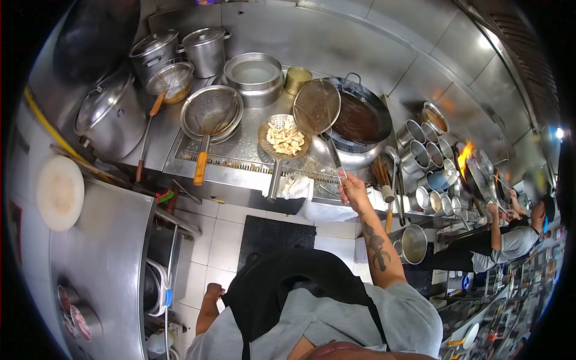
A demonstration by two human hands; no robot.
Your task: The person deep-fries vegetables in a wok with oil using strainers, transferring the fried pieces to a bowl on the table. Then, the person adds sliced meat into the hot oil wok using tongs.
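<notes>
My right hand [354, 192] is closed around the long handle of a round mesh skimmer [317, 108]. The skimmer's basket is held over the left rim of a black wok [365, 117] with dark liquid inside. Left of it, a perforated ladle [275, 180] rests on the steel counter, full of pale cut food pieces [285, 137]. A crumpled white cloth [296, 187] lies by the ladle's handle. Low at my side, my left hand [214, 291] hangs away from the counter with fingers curled, nothing visible in it.
Strainers [211, 111], lidded pots [204, 51], a wide pot [253, 72] and a tin can [297, 79] stand along the counter. Several metal containers [415, 157] are to the right. A co-worker [510, 240] handles a pan near flames [465, 155]. A steel table [108, 240] is at left.
</notes>
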